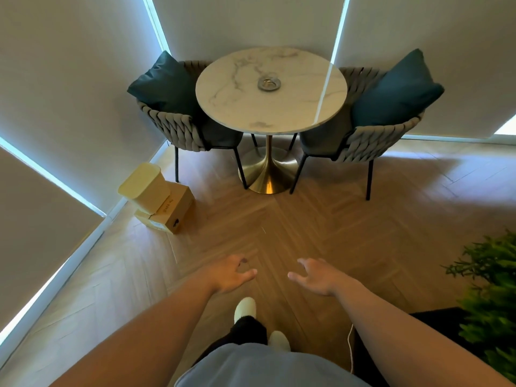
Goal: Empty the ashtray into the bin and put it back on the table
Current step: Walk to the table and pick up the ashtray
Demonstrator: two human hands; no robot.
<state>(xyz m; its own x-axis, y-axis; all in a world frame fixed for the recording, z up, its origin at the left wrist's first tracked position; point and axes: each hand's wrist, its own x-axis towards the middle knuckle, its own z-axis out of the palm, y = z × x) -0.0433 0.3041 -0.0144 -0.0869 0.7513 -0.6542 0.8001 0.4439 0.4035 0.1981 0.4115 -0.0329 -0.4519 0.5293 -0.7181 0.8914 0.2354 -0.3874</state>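
— Ashtray [268,83]: where is it placed?

— It is seen near the middle of the round marble table [223,113], between two woven chairs with dark teal cushions. It appears to be metal and shallow; whether anything lies in it cannot be told from this far off.

— And the hands?

— Nothing is held. The left hand [230,275] and the right hand [317,276] are both held out low over the wooden floor, fingers spread loosely, well apart from the table. The table has not yet been reached.

— Which step is judged to be in hand?

— The approach, most likely. The ashtray is untouched, so the whole task is left to do.

— How should it be done well?

— The table should be approached from the open front, between the chairs, so that neither chair is bumped. The ashtray would best be gripped by its rim and kept level while carried, since loose ash would be spilled by any tilt.

— And the bin?

— A pale, lidded container [145,188] is seen by the left wall, leaning against a cardboard box [176,210]. It is probably the bin, though that cannot be confirmed. Its lid looks shut, so one hand should be kept free to open it.
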